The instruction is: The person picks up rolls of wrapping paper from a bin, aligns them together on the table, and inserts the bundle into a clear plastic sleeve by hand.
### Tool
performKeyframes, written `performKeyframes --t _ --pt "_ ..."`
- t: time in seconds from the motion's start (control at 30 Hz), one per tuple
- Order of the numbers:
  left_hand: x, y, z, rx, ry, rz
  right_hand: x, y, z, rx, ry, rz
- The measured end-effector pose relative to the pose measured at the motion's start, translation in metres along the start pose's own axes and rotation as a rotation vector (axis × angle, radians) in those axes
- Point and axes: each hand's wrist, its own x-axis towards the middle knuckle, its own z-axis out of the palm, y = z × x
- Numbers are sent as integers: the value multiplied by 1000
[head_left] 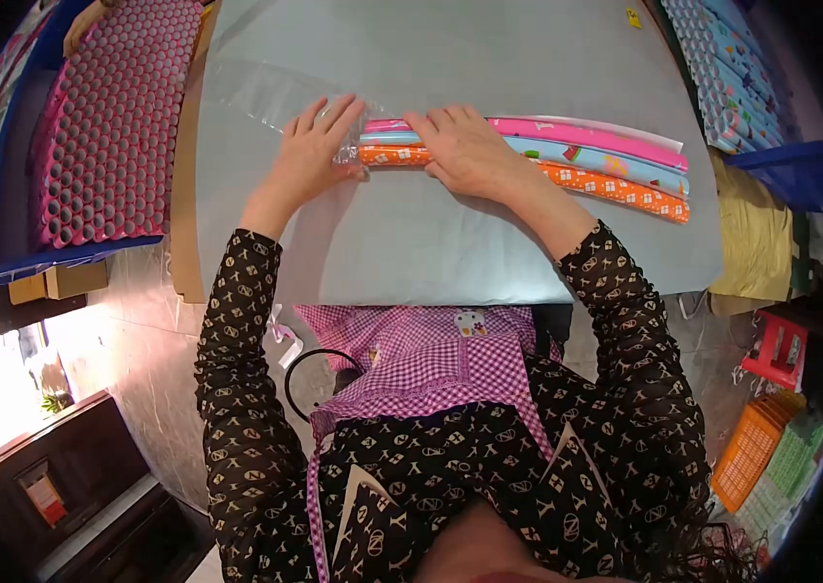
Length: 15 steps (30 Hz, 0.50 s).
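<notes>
Three rolls of patterned wrapping paper, one pink (615, 145), one light blue (649, 176) and one orange with white window shapes (615, 188), lie side by side across the table. Clear plastic film (261, 95) spreads out beyond their left ends and bunches there. My left hand (319, 146) cups this bunched film at the roll ends, its fingers partly spread and its thumb on the near side. My right hand (465, 151) wraps over the rolls from above, thumb on the near side, and hides part of them.
On the left, a blue crate (13, 233) holds many pink rolls (120, 126) with their ends showing; another person's hand (81, 29) touches them. Light-blue rolls (732, 78) stand in a blue crate (790, 170) at right. Below are a red stool (778, 350) and an orange basket (751, 452).
</notes>
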Motion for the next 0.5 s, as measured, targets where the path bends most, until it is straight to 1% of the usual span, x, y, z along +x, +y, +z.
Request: performKeyframes --t 0.17,0.23,0.5 --pt "9 3 2 62 -31 55 0 1 0 -16 3 -3" --pt "8 5 2 69 -16 112 1 2 2 -17 34 -13" --pt "8 15 0 173 44 86 2 2 1 -12 50 -24"
